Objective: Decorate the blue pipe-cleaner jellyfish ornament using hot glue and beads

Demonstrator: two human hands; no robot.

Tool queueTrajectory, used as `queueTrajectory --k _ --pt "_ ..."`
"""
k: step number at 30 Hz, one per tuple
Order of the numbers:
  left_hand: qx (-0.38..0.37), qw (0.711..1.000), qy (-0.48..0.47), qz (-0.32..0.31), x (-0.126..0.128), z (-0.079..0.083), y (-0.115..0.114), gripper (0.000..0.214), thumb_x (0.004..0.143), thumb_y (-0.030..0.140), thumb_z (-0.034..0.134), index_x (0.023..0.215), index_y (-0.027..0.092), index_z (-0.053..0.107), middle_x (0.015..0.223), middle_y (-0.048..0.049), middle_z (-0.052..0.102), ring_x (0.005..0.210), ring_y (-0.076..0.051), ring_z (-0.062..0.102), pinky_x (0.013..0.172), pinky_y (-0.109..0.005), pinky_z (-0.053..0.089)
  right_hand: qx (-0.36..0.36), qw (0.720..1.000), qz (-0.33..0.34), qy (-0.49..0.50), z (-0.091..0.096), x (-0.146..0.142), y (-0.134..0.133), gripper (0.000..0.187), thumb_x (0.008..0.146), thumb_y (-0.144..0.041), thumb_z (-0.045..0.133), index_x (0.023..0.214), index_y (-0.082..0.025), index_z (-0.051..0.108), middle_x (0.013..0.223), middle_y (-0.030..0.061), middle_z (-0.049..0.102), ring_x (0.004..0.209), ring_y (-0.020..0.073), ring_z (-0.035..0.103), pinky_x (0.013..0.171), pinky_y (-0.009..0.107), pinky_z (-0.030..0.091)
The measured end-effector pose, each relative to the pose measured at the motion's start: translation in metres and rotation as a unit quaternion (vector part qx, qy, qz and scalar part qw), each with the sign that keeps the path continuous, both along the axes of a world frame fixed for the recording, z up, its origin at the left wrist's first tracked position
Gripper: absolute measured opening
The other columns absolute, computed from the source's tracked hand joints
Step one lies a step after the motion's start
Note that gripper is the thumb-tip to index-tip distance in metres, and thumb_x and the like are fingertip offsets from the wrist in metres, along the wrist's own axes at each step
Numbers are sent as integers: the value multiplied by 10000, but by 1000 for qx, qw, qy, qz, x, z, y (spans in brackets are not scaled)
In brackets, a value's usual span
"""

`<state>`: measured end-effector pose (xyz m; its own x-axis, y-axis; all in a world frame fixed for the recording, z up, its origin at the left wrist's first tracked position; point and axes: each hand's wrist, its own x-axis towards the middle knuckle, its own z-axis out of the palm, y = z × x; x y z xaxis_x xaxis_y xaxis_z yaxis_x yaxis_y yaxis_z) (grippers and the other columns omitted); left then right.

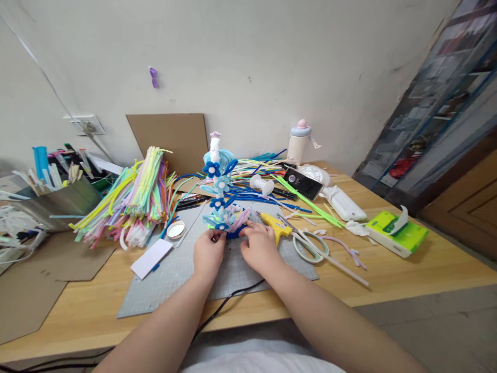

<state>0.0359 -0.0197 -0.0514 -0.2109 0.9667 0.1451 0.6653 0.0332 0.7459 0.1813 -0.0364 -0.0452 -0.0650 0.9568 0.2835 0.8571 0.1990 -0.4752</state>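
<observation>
A tall pipe-cleaner flower tower (218,186) in blue, white and pink stands upright on a grey cutting mat (163,290). My left hand (209,252) is closed at the left of its base, fingertips pinched on the lower edge. On the right, my right hand (261,244) has its fingers curled against the dark blue base. Both hands partly hide that base. Just beyond my right hand lies a yellow hot glue gun (276,226), with scissors (310,245) and a glue stick (347,270) beside it.
Bundled pipe cleaners (145,191) and a pen holder (66,199) stand left. A white card (151,258) and a small round lid (176,229) lie nearer. Behind are a wire spool (262,185), a phone (303,182) and a bottle (298,142); a tissue pack (398,233) sits right.
</observation>
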Motion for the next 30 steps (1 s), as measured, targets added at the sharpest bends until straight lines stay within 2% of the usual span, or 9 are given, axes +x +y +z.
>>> queueTrajectory --k 14,16,18,22,25,30 --pt "8 1000 17 18 -1 -4 4 188 757 379 558 753 194 591 630 18 566 576 -148 551 533 -252 366 -13 1000 -3 0 1 0 0 241 710 -157 510 881 -208 673 1280 79 582 1141 229 484 933 390 261" --pt "22 999 25 34 -2 -6 5 216 738 379 585 830 183 579 741 -8 598 663 -168 585 584 -265 403 -17 1000 -2 -1 2 0 0 241 713 -156 511 884 -208 673 1287 78 577 1149 232 479 935 395 258" --pt "41 997 34 61 -2 -7 5 339 706 372 626 963 167 544 917 -55 612 819 -203 603 687 -295 437 -21 1000 -2 -1 2 0 0 238 715 -156 513 884 -209 673 1291 78 574 1157 236 475 933 400 257" --pt "71 990 56 106 -3 -8 7 577 673 332 675 1175 179 435 1105 -83 599 1067 -249 557 899 -366 410 -23 1000 1 1 3 0 -1 244 724 -153 510 893 -217 673 1295 67 575 1163 230 472 938 401 255" --pt "70 990 56 106 -4 -9 8 606 693 301 662 1228 184 402 1127 -83 611 1094 -241 555 933 -370 396 -21 1000 6 3 3 1 -1 246 725 -151 514 901 -216 672 1295 58 577 1163 221 472 951 392 247" --pt "59 992 55 96 -6 -11 10 613 708 333 655 1236 153 401 1107 -94 622 1060 -237 564 900 -370 408 -17 1000 10 7 3 1 -1 237 725 -150 517 893 -209 673 1292 64 579 1161 221 474 947 389 247"
